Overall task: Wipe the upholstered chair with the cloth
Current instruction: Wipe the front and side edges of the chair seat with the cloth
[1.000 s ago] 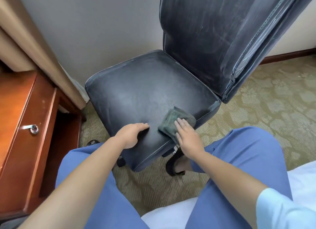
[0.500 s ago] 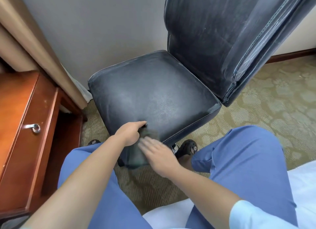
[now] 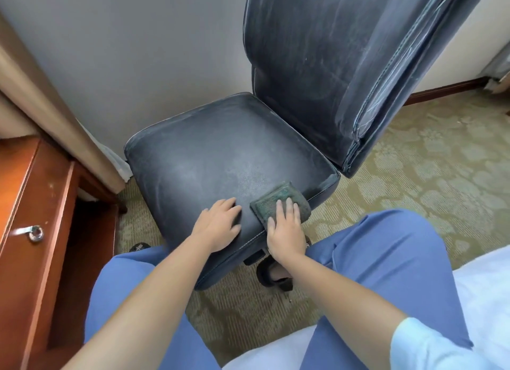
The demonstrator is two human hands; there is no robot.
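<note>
Cloth (image 3: 281, 204): dark green, folded into a thick pad, lying flat on the near right part of the chair seat, just inside the front edge and close to the seat's right corner. Nap looks matted, mottled lighter green on top.

Right hand (image 3: 285, 231): palm down on the near half of the cloth, fingers straight and close together, pressing it onto the seat. No curl round the fabric, no pinch; the far half of the cloth shows beyond the fingertips.

Left hand (image 3: 219, 226): flat on the bare seat just left of the cloth, fingers spread and relaxed, holding nothing. A narrow strip of upholstery shows between the left hand and the cloth, so they are apart.

Chair (image 3: 220, 154): dark blue-black upholstery, pale piping along the seams. Seat surface carries a greyish dusty haze, strongest around the middle and just beyond the cloth; the area under and near the left hand reads darker. Backrest rises at upper right, streaked with pale smears.

Surroundings: grey wall (image 3: 138, 52) behind the chair; beige curtain (image 3: 49, 107) falling at left; red-brown wooden cabinet (image 3: 41, 217) with a metal handle (image 3: 33, 233) at far left; patterned green carpet (image 3: 427, 162) under all. Person's legs in blue trousers (image 3: 386, 259) at the bottom.
</note>
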